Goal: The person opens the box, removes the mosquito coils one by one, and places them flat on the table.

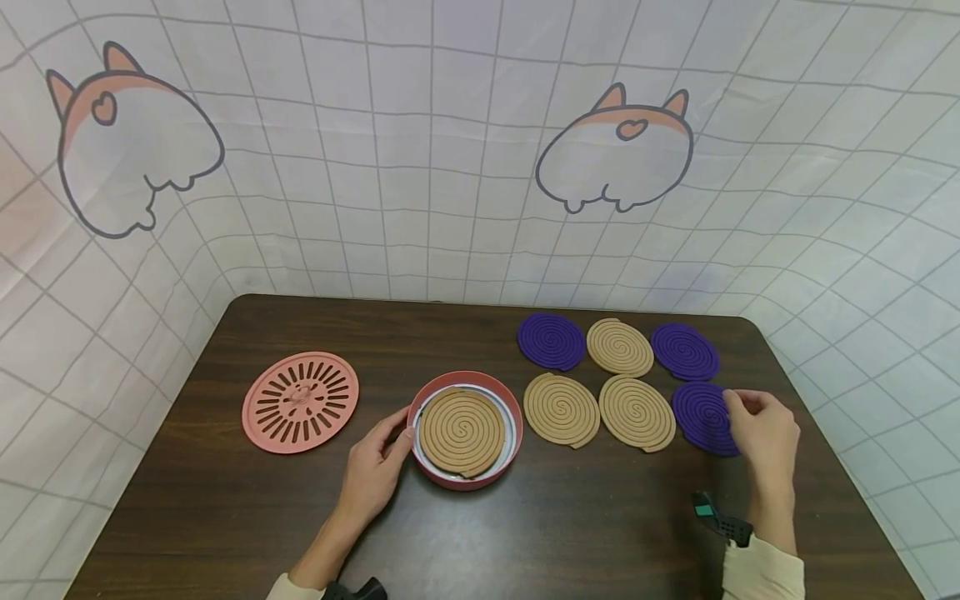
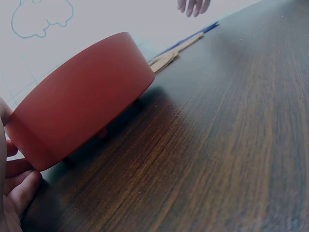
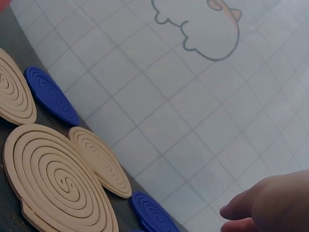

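Note:
My left hand (image 1: 372, 471) grips the left side of a round red mosquito coil holder (image 1: 468, 485), thumb by the rim and fingers against the outer wall. Inside the holder lies a tan mosquito coil (image 1: 461, 432) over a whitish lining. Far to the right, my right hand (image 1: 763, 433) hovers at the right edge of the nearest purple mosquito coil (image 1: 701, 419). Its fingers hang loosely above the table in the left wrist view, while in the right wrist view thumb and finger (image 3: 236, 205) hold nothing.
A pink slotted lid (image 1: 273, 433) with a small knob lies at left. Two more purple coils (image 1: 551, 342) and several tan coils (image 1: 561, 410) spread in two rows right of the holder. White gridded cloth (image 1: 465, 167) hangs behind the dark wooden table (image 1: 570, 542).

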Available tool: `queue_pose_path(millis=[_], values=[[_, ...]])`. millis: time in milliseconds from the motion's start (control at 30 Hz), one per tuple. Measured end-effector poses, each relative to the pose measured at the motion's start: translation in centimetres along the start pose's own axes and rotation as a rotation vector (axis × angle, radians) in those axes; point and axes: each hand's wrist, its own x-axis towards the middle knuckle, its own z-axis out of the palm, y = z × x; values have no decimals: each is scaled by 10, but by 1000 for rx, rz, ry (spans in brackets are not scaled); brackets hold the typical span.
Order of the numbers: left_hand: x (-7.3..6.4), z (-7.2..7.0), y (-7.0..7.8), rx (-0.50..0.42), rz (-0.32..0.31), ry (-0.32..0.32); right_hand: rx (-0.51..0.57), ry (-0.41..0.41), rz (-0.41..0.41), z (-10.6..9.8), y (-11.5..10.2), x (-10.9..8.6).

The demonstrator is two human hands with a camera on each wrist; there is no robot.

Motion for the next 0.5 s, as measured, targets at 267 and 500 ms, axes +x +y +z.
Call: queue_pose_path(millis=[267,500], values=[[0,0,1,1,1,3,-17,-23,-64,8,-4,0],[0,0,-1,-16,16,4,-22,-98,-106,14,-8,-1]])
